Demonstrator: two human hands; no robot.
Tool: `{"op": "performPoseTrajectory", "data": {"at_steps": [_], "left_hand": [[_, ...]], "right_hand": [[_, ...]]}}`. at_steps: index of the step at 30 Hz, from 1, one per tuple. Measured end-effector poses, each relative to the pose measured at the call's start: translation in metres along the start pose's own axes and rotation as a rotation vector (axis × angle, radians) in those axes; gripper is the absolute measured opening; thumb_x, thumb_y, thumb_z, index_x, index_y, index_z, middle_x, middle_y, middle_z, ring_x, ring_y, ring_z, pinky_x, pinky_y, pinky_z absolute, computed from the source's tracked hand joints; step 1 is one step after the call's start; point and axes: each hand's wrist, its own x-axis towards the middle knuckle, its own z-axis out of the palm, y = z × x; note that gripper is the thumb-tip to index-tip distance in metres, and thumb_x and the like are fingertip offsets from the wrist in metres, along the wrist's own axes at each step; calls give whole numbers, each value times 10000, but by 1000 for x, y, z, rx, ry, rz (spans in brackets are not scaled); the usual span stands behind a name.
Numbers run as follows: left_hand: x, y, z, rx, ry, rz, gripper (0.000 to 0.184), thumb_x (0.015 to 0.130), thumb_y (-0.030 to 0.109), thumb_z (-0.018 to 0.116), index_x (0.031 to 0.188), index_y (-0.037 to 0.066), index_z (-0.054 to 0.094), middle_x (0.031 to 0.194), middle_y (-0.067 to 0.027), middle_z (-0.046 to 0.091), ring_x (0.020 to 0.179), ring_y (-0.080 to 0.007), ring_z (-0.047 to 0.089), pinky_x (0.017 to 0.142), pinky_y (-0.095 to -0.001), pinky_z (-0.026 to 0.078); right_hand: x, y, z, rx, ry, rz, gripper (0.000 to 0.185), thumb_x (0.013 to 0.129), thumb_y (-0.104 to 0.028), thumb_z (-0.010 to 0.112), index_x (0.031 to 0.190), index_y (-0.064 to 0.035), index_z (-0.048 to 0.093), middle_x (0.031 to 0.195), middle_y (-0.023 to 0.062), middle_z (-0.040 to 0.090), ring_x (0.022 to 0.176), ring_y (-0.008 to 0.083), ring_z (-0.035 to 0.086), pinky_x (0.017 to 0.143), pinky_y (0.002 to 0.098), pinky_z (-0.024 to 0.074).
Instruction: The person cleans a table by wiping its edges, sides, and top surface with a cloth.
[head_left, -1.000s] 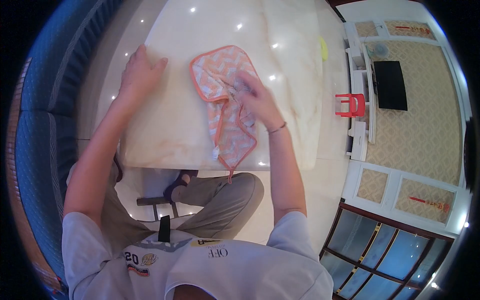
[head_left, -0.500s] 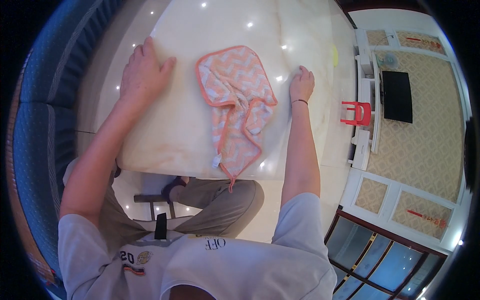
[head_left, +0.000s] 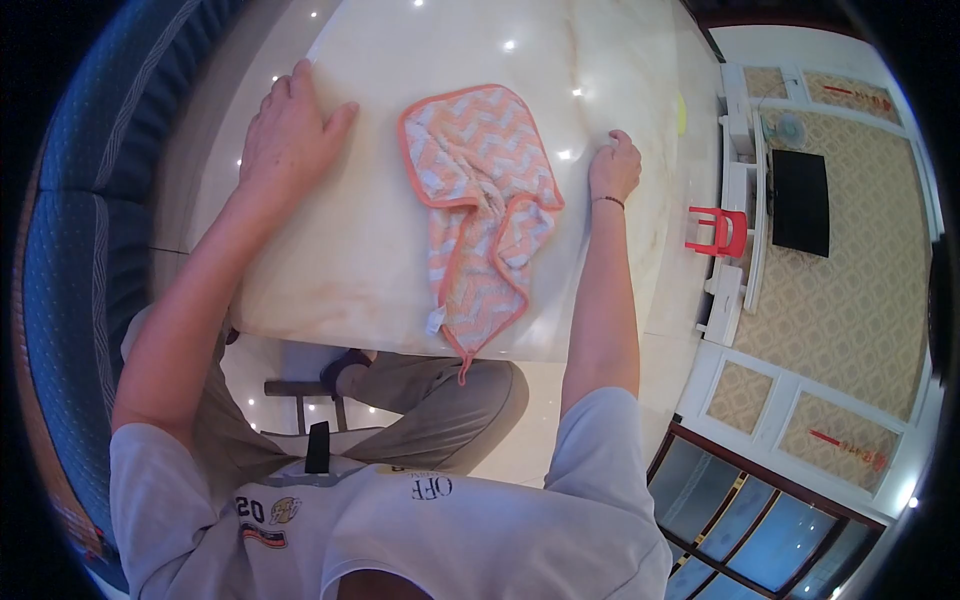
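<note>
A pink and white zigzag towel [head_left: 481, 150] with an orange border lies crumpled on the pale marble-look table [head_left: 370, 260]. Its narrow end, with a hanging loop and a white tag, reaches the near edge, the loop dropping over it. To the left of the towel, my left hand [head_left: 290, 135] rests on the tabletop with fingers stretched and thumb apart, holding nothing. On the other side, my right hand [head_left: 615, 170] sits on the table with its fingers curled in and nothing visible in them. Neither hand touches the towel.
A blue padded sofa [head_left: 75, 250] runs along the left. Beyond the table on the right are a red plastic chair [head_left: 735, 233], a white cabinet [head_left: 740, 190] and a black television [head_left: 800, 203]. A yellow-green item [head_left: 682, 115] shows at the table's far right edge.
The view has shifted slightly. My right hand's fingers have curled in more. The left hand stays flat, and the towel keeps its shape and place on the table.
</note>
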Motion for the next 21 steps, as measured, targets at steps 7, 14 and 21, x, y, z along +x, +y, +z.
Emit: {"op": "performPoseTrajectory", "data": {"at_steps": [7, 14, 21], "left_hand": [[0, -1, 2, 9, 11, -6, 725, 860, 399, 589, 1377, -35, 324, 1308, -251, 459, 1208, -389, 462, 1005, -440, 382], [1, -6, 7, 4, 56, 17, 717, 847, 389, 591, 1357, -44, 332, 1252, -249, 486, 1182, -378, 474, 979, -453, 400], [-1, -3, 2, 0, 31, 32, 715, 846, 375, 594, 1349, -61, 332, 1249, -252, 486, 1169, -381, 482, 979, -449, 399]], "right_hand": [[-1, 5, 6, 42, 108, -88, 353, 826, -179, 457, 1140, -177, 617, 1103, 95, 576, 1101, 273, 513, 943, 452, 373], [5, 8, 10, 62, 91, -53, 339, 862, -208, 458, 1154, -176, 629, 1217, 129, 536, 1165, 300, 488, 963, 471, 371], [5, 11, 11, 52, 92, -81, 333, 882, -215, 452, 1163, -180, 626, 1261, 128, 519, 1215, 297, 452, 978, 481, 358]]}}
